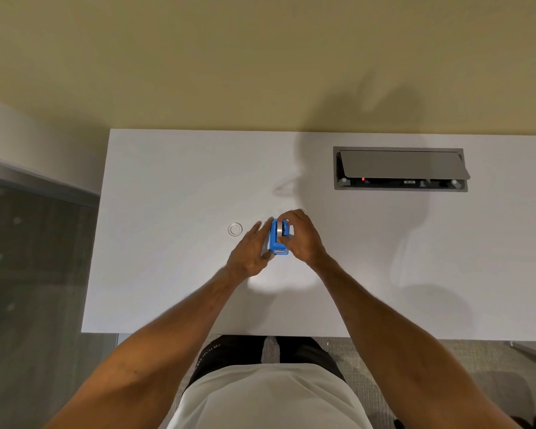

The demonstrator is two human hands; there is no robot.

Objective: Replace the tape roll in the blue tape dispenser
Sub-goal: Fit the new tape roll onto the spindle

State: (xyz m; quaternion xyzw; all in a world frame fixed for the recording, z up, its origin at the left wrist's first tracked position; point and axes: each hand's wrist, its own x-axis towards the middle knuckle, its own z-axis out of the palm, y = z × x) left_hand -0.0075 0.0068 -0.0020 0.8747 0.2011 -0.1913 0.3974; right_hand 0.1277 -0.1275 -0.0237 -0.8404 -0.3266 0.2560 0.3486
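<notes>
The blue tape dispenser [275, 239] stands on the white table [167, 274], its metal cutter end toward me. A tape roll [280, 228] sits in its top, seen edge-on as a grey band. My left hand [249, 250] rests flat against the dispenser's left side, thumb at its near corner. My right hand [302, 238] curls over the right side, fingers on the roll. A clear ring [235, 229], a second tape roll or an empty core, lies flat on the table to the left of my left hand.
A grey power and cable box [400, 168] with its lid raised is set into the table at the back right. The table's left edge drops to dark floor [28, 274]. A yellow wall [260, 57] runs behind the table.
</notes>
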